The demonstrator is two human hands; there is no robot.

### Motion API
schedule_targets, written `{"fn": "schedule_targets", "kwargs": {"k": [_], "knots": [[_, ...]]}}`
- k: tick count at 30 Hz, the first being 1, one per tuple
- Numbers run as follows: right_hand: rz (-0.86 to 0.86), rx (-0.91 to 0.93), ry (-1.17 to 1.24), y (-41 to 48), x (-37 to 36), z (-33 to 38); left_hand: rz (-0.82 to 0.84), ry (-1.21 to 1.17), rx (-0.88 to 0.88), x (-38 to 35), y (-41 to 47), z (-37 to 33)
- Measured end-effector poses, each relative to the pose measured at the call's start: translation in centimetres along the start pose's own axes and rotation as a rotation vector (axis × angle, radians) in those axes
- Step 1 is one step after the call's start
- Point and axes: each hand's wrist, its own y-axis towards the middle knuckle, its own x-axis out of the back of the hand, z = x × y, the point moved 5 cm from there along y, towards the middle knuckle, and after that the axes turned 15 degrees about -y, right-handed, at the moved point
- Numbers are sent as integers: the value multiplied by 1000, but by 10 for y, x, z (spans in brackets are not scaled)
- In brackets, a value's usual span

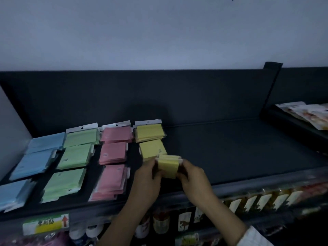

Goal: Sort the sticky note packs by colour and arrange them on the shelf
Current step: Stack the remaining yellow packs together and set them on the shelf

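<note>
Shop: price-labelled shelf, bottles below.

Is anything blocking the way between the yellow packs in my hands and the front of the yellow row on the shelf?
Nothing visible does. The yellow packs, held by the left hand and right hand, are just in front of the middle yellow stack; the front pink stack lies apart to the left.

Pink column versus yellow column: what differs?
The pink column has three stacks on the shelf; the yellow column has two. Nothing touches the pink column; the left hand and right hand hold a third yellow stack at the yellow column's front. Both run back to front.
</note>
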Motion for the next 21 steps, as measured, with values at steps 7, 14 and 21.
{"fn": "schedule_targets", "kwargs": {"k": [7,14,21], "knots": [[28,3,-129,1,-5,8,39,50,5,-1,2,8],[-24,-98,41,-2,4,10,79,-30,-81,4,4,-8],[-20,-126,500,-10,20,4,194,-114,-64,-6,7,-19]]}}
